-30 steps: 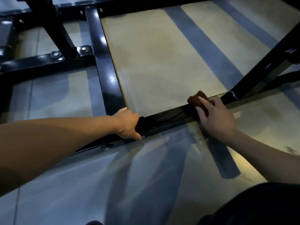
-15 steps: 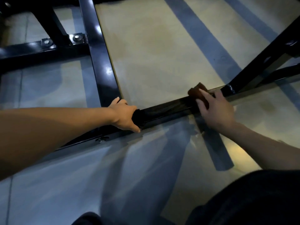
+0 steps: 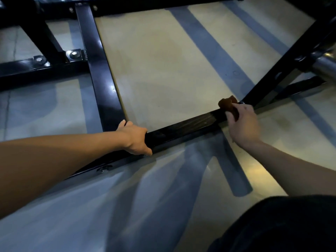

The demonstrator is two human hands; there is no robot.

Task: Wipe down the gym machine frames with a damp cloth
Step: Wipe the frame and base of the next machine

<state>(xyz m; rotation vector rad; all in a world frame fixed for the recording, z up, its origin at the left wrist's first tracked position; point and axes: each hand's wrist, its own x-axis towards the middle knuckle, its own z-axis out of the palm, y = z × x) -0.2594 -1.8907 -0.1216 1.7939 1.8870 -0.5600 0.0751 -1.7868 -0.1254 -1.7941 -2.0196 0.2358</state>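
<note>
A black steel base bar [image 3: 183, 127] of the gym machine lies low across the floor, running from lower left up to the right. My left hand [image 3: 135, 138] grips this bar where a second black bar [image 3: 99, 70] meets it. My right hand [image 3: 242, 124] holds a small brown cloth [image 3: 229, 106] and presses it on the bar's right end, close to the joint with a slanted black post [image 3: 283, 70]. The cloth shows only above my fingers.
More black frame members with bolted plates [image 3: 73, 55] cross at the upper left. A chrome tube [image 3: 325, 67] sticks in at the right edge. The pale floor [image 3: 163, 60] carries dark stripes and shadows. My dark-clothed knee [image 3: 283, 226] fills the lower right corner.
My right hand has slid the cloth a little further right along the bar toward the post joint. My left hand keeps its grip on the bar. The camera view has shifted slightly.
</note>
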